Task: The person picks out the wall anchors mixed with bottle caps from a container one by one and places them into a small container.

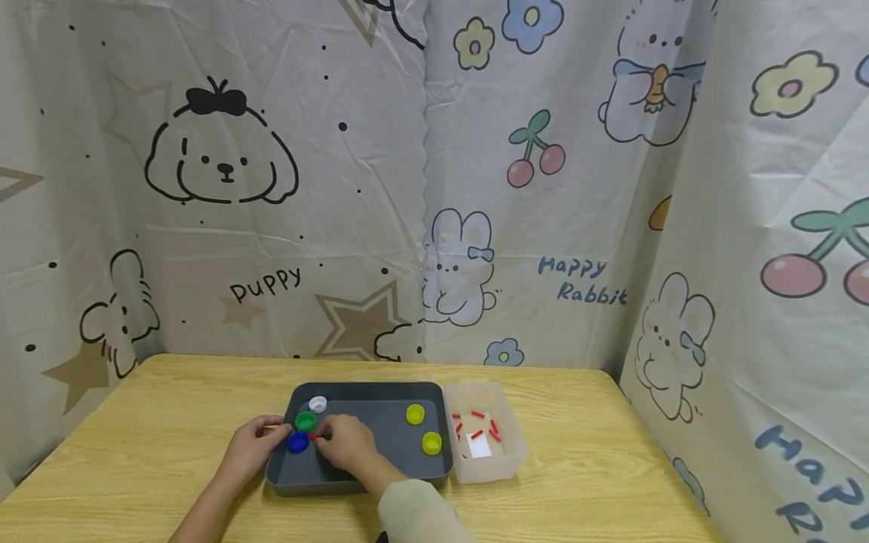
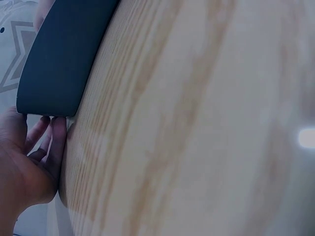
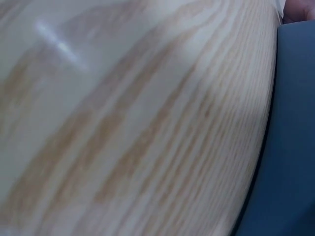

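Observation:
A dark grey tray [image 1: 380, 464] lies on the table. At its left end my left hand [image 1: 251, 445] grips the rim; in the left wrist view the thumb and fingertips of that hand [image 2: 29, 167] meet the tray's end wall [image 2: 59, 73]. Over the tray's left part, my right hand [image 1: 349, 441] pinches a small red stick [image 1: 313, 436], mostly hidden by the fingers. Right beside those fingertips are a blue bottle cap [image 1: 298, 442] and a green bottle cap [image 1: 306, 421]. Behind them sits a white cap [image 1: 317, 405].
Two yellow caps, a rear one [image 1: 415, 414] and a front one [image 1: 431, 443], sit in the tray's right part. Against the tray's right side stands a translucent box [image 1: 516, 452] with several red sticks and a white paper piece [image 1: 478, 446]. A printed curtain [image 1: 380, 188] hangs behind the table.

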A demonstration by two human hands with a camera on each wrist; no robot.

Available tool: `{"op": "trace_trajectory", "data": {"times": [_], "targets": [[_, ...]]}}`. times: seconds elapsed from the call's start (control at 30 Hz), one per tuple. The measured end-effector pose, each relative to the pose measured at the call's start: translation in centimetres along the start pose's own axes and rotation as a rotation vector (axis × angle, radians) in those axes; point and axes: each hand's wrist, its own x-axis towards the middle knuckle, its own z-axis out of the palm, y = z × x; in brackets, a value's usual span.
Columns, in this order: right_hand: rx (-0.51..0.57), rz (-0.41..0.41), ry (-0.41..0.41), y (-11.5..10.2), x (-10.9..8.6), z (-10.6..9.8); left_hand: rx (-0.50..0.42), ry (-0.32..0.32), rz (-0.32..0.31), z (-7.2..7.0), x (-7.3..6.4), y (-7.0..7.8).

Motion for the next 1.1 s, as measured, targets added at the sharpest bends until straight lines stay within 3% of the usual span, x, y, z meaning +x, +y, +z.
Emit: {"op": "trace_trajectory", "data": {"times": [0.4, 0.6, 0.87, 1.1], "targets": [[0.034, 0.011, 0.017, 0.7, 0.0, -0.5, -0.004, 0.007, -0.008, 0.1, -0.1, 0.3], [0.168, 0.0, 0.014, 1.5, -0.3, -0.9, 0.0, 0.012, -0.002, 0.0, 0.1, 0.2], [0.467, -0.046, 0.013, 2.7, -0.7, -1.6, -0.004, 0.017, 0.02, 0.1, 0.2, -0.1], [0.553, -0.039, -0.001, 3.4, -1.0, -2.4, 0.001, 0.008, 0.002, 0.1, 0.2, 0.0]]}}
